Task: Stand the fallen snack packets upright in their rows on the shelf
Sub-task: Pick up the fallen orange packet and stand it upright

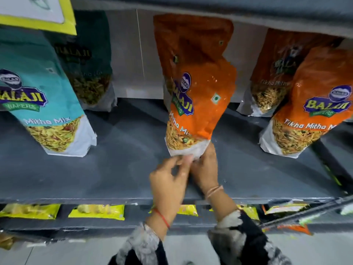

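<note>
- The dark shelf (118, 169) spans the frame, its front edge low in the picture.
- A teal packet (44, 104) stands at left; two orange packets (313, 111) stand at right.
- The middle orange packet (196, 88) stands at centre frame, twisted, with its white bottom edge on the shelf.
- The left hand (170, 182) pinches that bottom edge.
- The right hand (206, 167) grips the same edge, just beside the left.
- Yellow packets (96, 211) lie on the shelf below.

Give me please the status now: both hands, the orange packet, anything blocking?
Left hand and right hand: both grip the white bottom edge of the middle orange packet. Packet upright, twisted. Shelf around it clear.
</note>
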A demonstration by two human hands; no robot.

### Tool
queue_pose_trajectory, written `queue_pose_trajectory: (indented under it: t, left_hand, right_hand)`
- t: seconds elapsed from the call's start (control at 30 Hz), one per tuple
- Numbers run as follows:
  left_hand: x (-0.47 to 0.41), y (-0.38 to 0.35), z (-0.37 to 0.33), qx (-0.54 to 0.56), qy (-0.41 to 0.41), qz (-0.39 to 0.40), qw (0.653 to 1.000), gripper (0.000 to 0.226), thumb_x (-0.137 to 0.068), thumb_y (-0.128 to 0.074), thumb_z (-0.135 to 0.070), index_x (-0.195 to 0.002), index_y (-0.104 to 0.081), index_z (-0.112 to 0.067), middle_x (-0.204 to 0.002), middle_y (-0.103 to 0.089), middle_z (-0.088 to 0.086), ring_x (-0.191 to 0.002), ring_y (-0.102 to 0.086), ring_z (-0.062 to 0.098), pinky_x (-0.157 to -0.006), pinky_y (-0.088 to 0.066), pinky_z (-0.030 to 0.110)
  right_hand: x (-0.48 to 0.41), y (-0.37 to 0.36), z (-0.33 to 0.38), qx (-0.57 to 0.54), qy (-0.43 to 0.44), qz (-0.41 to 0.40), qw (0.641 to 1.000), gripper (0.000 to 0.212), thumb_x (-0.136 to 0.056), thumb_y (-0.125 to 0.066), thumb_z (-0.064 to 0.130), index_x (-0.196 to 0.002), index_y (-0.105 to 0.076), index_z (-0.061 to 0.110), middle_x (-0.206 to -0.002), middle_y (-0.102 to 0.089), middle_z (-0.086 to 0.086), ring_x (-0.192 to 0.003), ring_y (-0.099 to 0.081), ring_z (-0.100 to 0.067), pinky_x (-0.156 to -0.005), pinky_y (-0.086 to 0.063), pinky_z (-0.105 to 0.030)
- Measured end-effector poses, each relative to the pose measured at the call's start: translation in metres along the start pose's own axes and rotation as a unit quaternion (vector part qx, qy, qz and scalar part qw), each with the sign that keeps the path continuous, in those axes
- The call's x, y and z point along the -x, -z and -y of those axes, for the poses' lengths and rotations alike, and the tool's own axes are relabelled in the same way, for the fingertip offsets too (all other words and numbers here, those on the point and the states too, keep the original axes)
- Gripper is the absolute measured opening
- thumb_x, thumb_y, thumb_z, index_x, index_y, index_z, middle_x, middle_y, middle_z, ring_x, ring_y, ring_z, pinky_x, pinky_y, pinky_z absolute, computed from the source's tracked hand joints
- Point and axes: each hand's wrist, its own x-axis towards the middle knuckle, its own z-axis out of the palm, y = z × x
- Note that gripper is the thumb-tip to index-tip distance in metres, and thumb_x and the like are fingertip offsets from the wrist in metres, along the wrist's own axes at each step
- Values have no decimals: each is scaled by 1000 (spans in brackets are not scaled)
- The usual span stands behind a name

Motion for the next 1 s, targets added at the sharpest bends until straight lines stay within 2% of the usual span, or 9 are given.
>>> queue_pose_trajectory:
  t: [0.03,0.1,0.17,0.23,0.4,0.53,0.67,0.73,1.0]
  left_hand:
    - [-15,5,9,42,15,-4,999,15,-69,-69,-41,-82,-66,-34,-78,-72,-17,-71,-61,-9,-67,-47,16]
    - [-56,14,31,77,58,36,995,52,-64,-80,-19,-109,-56,-28,-108,-61,-10,-95,-54,-12,-84,-43,8]
    - [-92,15,52,36,79,170,982,94,-56,-84,-10,-134,-32,-19,-133,-41,-3,-123,-38,5,-100,-32,17]
    - [-113,10,63,36,95,293,951,107,-43,-87,-17,-133,-30,-23,-135,-41,-2,-130,-35,15,-103,-33,29]
    - [-125,-1,81,35,118,319,940,89,-34,-82,-31,-113,-43,-33,-126,-54,2,-121,-49,21,-105,-41,49]
    - [-125,0,83,-48,78,307,947,92,-45,-83,-32,-124,-37,-29,-133,-51,2,-124,-46,23,-104,-41,51]
    - [-113,8,76,-181,35,300,936,89,-66,-78,-19,-136,-23,-15,-145,-38,10,-141,-5,38,-118,-8,48]
    - [-93,19,73,-192,21,310,931,85,-68,-77,-20,-134,-23,-12,-143,-41,11,-141,-6,37,-117,-2,44]
    - [-25,48,64,-170,9,315,934,74,-60,-82,-20,-119,-38,-14,-126,-48,13,-121,-48,29,-95,-45,34]
  right_hand:
    - [-9,13,0,-50,-29,46,997,57,-59,-78,26,-104,-44,18,-100,-61,3,-90,-57,-7,-82,-50,-26]
    - [-30,33,-3,-76,-48,143,986,79,-50,-87,12,-111,-38,24,-109,-57,13,-98,-56,1,-89,-49,-24]
    - [-55,44,-11,-58,-68,213,973,87,-45,-87,13,-118,-42,26,-121,-59,2,-109,-58,-12,-95,-48,-35]
    - [-71,48,-13,-25,-82,240,967,81,-41,-88,23,-113,-52,28,-122,-59,-7,-112,-56,-22,-99,-45,-41]
    - [-83,47,-22,-21,-99,225,969,64,-54,-83,16,-109,-52,13,-121,-60,-13,-111,-57,-28,-101,-44,-50]
    - [-74,44,-20,26,-74,230,970,71,-60,-82,15,-120,-43,13,-128,-55,-10,-115,-53,-25,-103,-42,-47]
    - [-48,42,-10,96,-36,200,975,77,-58,-83,16,-123,-41,11,-129,-55,-12,-116,-51,-29,-94,-41,-35]
    - [-23,49,-8,105,-35,193,975,74,-61,-81,16,-123,-41,12,-128,-55,-13,-116,-51,-29,-90,-40,-30]
    - [44,77,-7,153,-43,209,965,67,-67,-78,20,-122,-40,15,-119,-58,-12,-107,-52,-28,-78,-37,-28]
